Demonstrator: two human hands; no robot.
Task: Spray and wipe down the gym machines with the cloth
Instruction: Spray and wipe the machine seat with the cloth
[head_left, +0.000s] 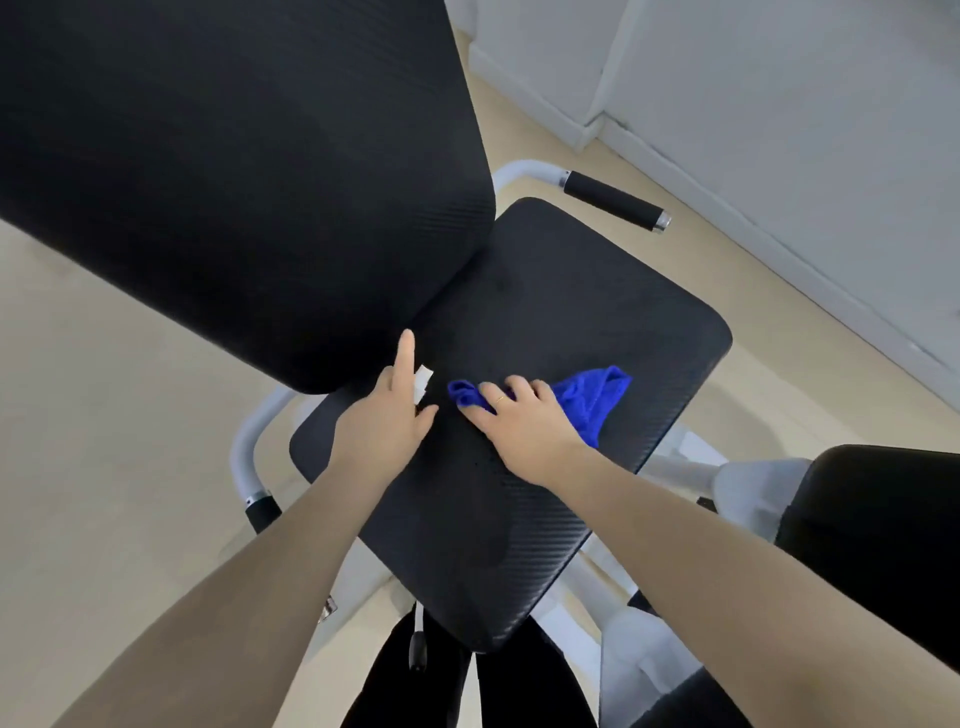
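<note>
A black padded seat (545, 322) of a white-framed gym machine fills the middle, with its black backrest (234, 171) rising at the upper left. My right hand (519, 421) presses a blue cloth (592, 400) flat on the seat. My left hand (389, 415) is beside it at the seat's back edge, holding a small white object (423, 382), mostly hidden, with the forefinger stretched out toward the backrest. The hidden white item looks like a spray bottle's top, but I cannot tell for sure.
A black foam handle (615, 200) on a white tube sticks out behind the seat at the right, another handle (262, 512) at the left. A second black pad (878, 525) sits at the right. Beige floor surrounds the machine; a white wall (779, 104) runs along the upper right.
</note>
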